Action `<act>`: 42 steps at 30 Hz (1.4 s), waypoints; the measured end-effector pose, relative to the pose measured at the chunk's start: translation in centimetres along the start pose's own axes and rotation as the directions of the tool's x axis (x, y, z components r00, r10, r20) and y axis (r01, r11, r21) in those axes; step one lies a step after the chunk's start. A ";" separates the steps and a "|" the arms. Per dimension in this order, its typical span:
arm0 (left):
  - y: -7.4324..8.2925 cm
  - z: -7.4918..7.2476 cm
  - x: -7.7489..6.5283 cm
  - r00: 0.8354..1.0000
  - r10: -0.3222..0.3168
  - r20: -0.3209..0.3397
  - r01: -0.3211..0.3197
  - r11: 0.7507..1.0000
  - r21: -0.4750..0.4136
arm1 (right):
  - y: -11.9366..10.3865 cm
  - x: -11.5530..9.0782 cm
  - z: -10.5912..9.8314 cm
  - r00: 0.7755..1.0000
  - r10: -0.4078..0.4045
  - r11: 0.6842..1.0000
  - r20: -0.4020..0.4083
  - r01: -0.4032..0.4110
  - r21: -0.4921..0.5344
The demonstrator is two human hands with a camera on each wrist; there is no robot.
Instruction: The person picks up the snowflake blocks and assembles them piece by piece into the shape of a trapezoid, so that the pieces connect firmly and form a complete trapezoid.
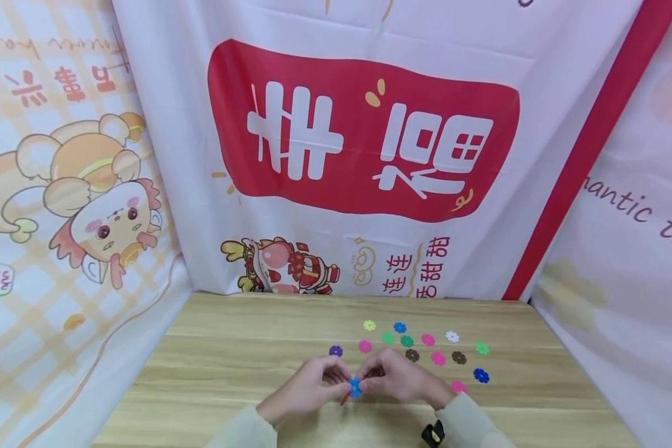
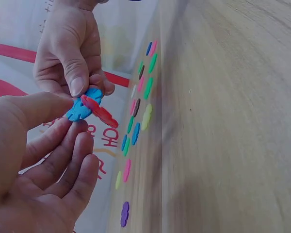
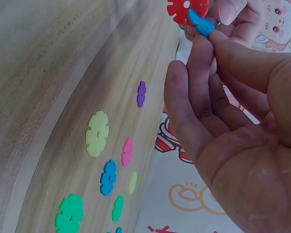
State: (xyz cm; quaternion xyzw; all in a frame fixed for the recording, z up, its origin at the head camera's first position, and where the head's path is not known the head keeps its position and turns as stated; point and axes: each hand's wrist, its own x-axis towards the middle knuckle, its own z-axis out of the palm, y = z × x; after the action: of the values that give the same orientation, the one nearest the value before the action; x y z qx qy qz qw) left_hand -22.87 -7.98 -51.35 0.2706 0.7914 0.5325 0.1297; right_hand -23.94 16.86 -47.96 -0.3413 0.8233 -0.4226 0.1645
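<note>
Left hand (image 1: 313,382): pinches one edge of the blue flower piece (image 1: 355,389).
Right hand (image 1: 397,373): pinches it opposite.
Red flower piece (image 2: 101,112): crosswise against the blue, both raised above the table (image 1: 229,348).
Loose pieces: beyond and rightward, mostly gapped (purple piece (image 1: 336,351) leftmost).
Far edge: meets hanging cloth (image 1: 470,261).

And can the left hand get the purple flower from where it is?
Probably yes: the purple flower lies just beyond the left hand, nothing on top of it. But that hand is pinching a blue flower, so it may need to let go first.
</note>
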 end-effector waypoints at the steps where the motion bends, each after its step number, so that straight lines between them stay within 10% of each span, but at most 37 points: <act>1: 0.0 0.1 0.1 1.000 0.002 0.002 -0.002 1.000 -0.003 | 0.0 0.1 0.0 1.000 0.006 1.000 0.006 -0.006 -0.002; 19: -2.0 -0.3 -0.9 0.995 -0.072 -0.075 0.064 0.993 -0.101 | 0.5 3.4 -0.9 0.999 0.053 0.993 -0.001 -0.052 -0.101; 30: -2.5 -0.4 -1.4 0.991 -0.083 -0.102 0.069 0.989 -0.131 | 2.4 8.5 -0.7 0.996 0.023 0.918 -0.090 -0.057 -0.393; 42: -2.6 -0.5 -1.7 0.990 -0.104 -0.092 0.091 0.987 -0.135 | 4.5 11.3 1.3 0.996 0.033 0.885 -0.087 -0.070 -0.461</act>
State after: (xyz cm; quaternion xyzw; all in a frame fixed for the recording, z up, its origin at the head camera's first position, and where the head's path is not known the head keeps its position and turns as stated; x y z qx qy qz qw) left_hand -22.49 -10.03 -53.66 0.1958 0.7726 0.5889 0.1337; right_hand -33.15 10.06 -52.18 -0.3324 0.9148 -0.2221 0.0579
